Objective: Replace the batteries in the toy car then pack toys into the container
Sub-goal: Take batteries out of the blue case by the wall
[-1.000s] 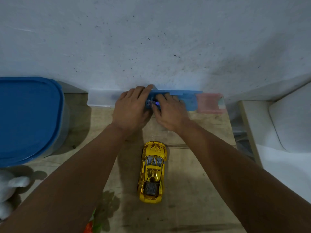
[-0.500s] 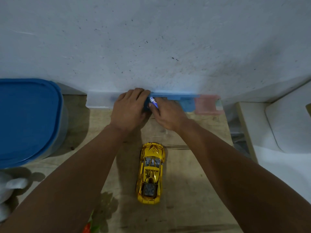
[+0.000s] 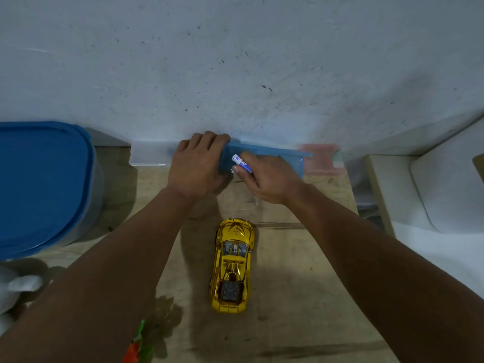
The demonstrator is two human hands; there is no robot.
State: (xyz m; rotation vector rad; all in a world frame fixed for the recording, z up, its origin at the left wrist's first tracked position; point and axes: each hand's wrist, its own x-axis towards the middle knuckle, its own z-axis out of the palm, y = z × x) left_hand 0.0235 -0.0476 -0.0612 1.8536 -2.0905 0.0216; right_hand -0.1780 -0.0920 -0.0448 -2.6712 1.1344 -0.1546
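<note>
While the yellow toy car (image 3: 232,265) sits wheels-down on the worn wooden table (image 3: 301,284), nose toward the wall and untouched, the job looks to be at its opening: fetching fresh cells. The right hand (image 3: 267,179) pinches a small white-and-blue battery (image 3: 241,161) between thumb and forefinger, just over the blue box (image 3: 264,159) that stands against the wall. The left hand (image 3: 196,166) is curled over that box's left end, fingers bent down on it, apparently steadying it. Whether a second battery is tucked in the right palm I cannot tell.

As I judge it, nearly everything is left — the car has to be turned over, its compartment opened, old cells swapped, and then the toys packed. The big container (image 3: 44,189) at far left is closed under its blue lid, so packing has not begun; a white soft toy (image 3: 15,289) and a bit of an orange-and-green toy (image 3: 136,347) wait at the near edge.

The car has a mirror-bright metallic shell, low and tapered, likely slick to grip. The battery is a smooth little cylinder with a glossy label. The blue box is thin translucent plastic, long and shallow, flanked by a clear section (image 3: 152,155) and a pinkish one (image 3: 319,159) — all hard-edged. The tabletop is scuffed and matte, the wall (image 3: 235,61) rough and speckled.
</note>
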